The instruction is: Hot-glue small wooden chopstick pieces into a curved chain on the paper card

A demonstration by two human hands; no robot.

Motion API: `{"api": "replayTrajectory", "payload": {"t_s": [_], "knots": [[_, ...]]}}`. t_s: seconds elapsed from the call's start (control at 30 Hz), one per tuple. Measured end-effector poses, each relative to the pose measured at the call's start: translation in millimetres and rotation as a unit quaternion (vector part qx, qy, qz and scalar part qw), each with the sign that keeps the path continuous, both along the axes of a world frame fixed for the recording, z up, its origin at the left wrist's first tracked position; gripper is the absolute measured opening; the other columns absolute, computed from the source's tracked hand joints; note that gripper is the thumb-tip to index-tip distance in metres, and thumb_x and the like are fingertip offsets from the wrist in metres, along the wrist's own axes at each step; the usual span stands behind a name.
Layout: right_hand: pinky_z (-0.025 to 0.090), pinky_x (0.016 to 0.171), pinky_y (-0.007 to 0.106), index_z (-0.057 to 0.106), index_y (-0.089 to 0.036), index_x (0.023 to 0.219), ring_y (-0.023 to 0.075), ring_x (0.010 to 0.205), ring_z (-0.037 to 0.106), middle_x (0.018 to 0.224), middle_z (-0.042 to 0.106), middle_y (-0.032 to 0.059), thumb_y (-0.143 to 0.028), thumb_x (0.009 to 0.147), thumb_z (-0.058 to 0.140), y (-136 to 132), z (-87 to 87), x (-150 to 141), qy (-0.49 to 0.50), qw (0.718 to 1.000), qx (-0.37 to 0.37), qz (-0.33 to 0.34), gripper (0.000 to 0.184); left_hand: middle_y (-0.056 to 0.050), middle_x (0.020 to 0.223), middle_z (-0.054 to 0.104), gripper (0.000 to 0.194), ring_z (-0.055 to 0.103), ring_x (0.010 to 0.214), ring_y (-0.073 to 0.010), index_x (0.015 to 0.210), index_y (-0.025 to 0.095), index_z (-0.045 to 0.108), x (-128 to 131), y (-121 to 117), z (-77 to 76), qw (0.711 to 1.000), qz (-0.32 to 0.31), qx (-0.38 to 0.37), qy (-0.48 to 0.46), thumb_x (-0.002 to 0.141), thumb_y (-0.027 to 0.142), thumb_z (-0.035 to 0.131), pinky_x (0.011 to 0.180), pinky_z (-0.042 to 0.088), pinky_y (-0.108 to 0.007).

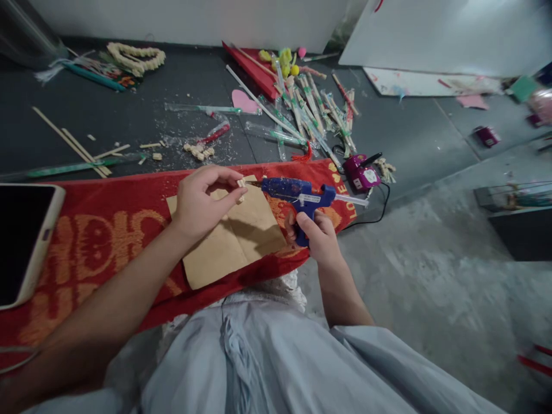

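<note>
Dark grey bench (202, 69) before a white panel (190, 23), with mottled concrete floor (409, 253) to the right. Along the near edge of the bench lies a red towel (107, 247) with orange lettering, bearing a creased tan sheet (233, 244). Left hand (200, 201): thumb and fingertips closed in a narrow pinch on a small cream piece (241, 190), held above the sheet at the nozzle of the blue glue gun (297, 192); whether nozzle and piece touch cannot be told. Right hand (317, 233): wrapped around the gun's handle, nozzle directed left; a translucent glue stick (351, 200) projects from the rear. Near the towel's far right corner, a purple device (362, 172); at its left end, a dark-screened phone (28, 241). Toward the bench's far edge: wrapped stick bundles (313, 103), a pink heart (244, 101) and, near the far left corner, a knobbly cream loop (135, 59).
</note>
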State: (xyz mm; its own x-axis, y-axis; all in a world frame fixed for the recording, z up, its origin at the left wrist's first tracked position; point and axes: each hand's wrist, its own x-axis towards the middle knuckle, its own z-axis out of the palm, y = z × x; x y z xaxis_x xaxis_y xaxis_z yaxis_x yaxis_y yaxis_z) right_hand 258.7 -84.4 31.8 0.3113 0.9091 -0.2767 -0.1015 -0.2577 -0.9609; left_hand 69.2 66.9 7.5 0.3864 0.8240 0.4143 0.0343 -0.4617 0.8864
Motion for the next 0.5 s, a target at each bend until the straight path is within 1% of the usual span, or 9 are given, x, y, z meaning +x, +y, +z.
{"api": "replayTrajectory", "payload": {"t_s": [0.27, 0.5], "knots": [[0.041, 0.04, 0.02, 0.063, -0.02, 0.07, 0.0085, 0.048, 0.05, 0.058, 0.058, -0.002, -0.083, 0.069, 0.081, 0.1, -0.4, -0.8, 0.006, 1.0, 0.008, 0.002, 0.066, 0.0, 0.088, 0.077, 0.011, 0.074, 0.077, -0.014, 0.093, 0.025, 0.079, 0.2, 0.9, -2.6, 1.0, -0.008, 0.012, -0.012, 0.083, 0.02, 0.08, 0.075, 0.066, -0.026], [0.041, 0.04, 0.018, 0.066, -0.018, 0.07, 0.0076, 0.048, 0.052, 0.058, 0.059, -0.002, -0.08, 0.072, 0.082, 0.0, -2.2, -0.5, 0.008, 1.0, 0.029, -0.001, 0.064, -0.002, 0.089, 0.078, 0.01, 0.073, 0.076, -0.0135, 0.093, 0.023, 0.079, 0.3, 1.2, -0.5, 1.0, -0.014, 0.01, -0.003, 0.083, 0.023, 0.08, 0.073, 0.065, -0.025]]}}
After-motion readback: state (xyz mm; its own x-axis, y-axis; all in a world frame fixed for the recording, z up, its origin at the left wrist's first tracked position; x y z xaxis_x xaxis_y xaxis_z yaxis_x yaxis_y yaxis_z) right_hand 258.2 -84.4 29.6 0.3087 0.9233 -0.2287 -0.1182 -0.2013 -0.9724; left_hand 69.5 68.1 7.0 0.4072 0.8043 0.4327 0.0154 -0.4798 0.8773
